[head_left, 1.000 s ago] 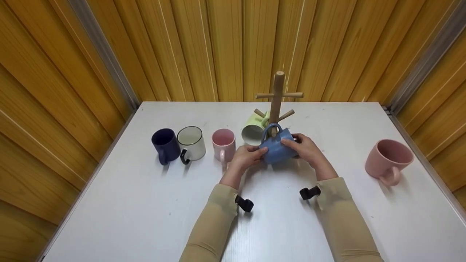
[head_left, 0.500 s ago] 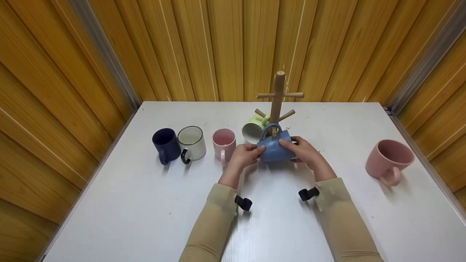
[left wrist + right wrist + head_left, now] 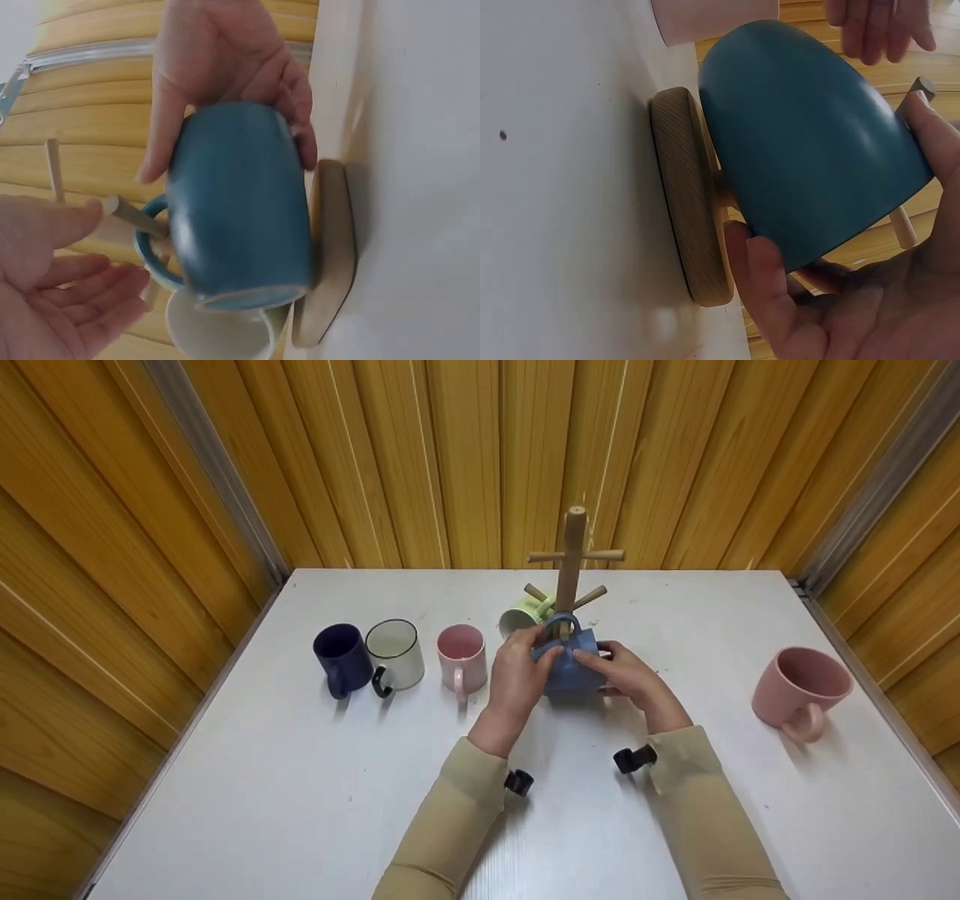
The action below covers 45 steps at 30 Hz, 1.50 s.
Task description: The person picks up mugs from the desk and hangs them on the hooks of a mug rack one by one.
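A blue mug (image 3: pixel 574 675) is tipped on its side in front of the wooden mug tree (image 3: pixel 573 540). In the left wrist view, a lower peg (image 3: pixel 133 216) of the tree passes through the loop of the mug's handle (image 3: pixel 154 259). My right hand (image 3: pixel 634 679) holds the mug at one end, thumb on top and fingers underneath. Off the mug, my left hand (image 3: pixel 75 277) is beside the handle with relaxed fingers. The tree's flat base (image 3: pixel 682 195) lies under the mug. Behind it, a light green mug (image 3: pixel 525 616) lies sideways, its handle at the left lower peg.
Left of the tree stand a pink mug (image 3: pixel 461 656), a white mug with a black handle (image 3: pixel 401 660) and a dark blue mug (image 3: pixel 343 660). Another pink mug (image 3: pixel 787 690) stands far right on the white table (image 3: pixel 300 795). Wood-patterned panels (image 3: pixel 465 465) enclose the back and sides.
The blue mug has shifted slightly left and levelled. My left hand has let go of its end and moved right and up to the handle; my right hand keeps hold.
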Motion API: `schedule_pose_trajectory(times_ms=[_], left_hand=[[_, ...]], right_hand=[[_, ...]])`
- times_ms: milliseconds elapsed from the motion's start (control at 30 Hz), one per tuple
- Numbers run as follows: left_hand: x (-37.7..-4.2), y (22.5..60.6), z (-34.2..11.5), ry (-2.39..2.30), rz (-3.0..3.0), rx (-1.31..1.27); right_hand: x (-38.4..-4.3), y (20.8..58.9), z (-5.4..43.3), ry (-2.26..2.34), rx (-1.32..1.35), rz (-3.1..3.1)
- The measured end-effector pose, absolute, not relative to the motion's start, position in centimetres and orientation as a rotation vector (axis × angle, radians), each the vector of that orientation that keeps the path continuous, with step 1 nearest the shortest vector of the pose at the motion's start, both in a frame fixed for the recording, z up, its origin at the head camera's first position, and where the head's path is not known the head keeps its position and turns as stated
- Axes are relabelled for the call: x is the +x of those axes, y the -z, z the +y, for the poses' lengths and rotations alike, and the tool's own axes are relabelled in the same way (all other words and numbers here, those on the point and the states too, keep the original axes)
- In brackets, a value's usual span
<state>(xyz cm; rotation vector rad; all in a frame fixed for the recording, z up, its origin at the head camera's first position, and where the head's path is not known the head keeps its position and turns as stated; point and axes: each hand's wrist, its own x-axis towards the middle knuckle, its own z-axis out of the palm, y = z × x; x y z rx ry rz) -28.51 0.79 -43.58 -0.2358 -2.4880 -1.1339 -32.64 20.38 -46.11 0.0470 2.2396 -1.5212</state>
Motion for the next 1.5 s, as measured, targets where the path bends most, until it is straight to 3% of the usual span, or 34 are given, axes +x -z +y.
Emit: schedule_pose_trajectory(times_ms=[567,933,1233,1500], left_hand=[[-30.6,44.5,3.3,1.109,-2.347,-0.316],[-31.2,43.6,1.9,1.383,-2.413,-0.277],[-33.7,44.3,-1.0,1.872,-2.3,-0.171],[-35.7,44.0,-1.7,1.957,-2.271,-0.07]], right_hand=[[-33.6,44.8,21.0,1.697,0.023,2.46],[-36.6,43.2,21.2,1.452,-0.446,3.177],[-34.9,43.8,21.0,1.467,-0.527,3.215],[-32.8,44.5,20.0,1.481,-0.567,3.307]])
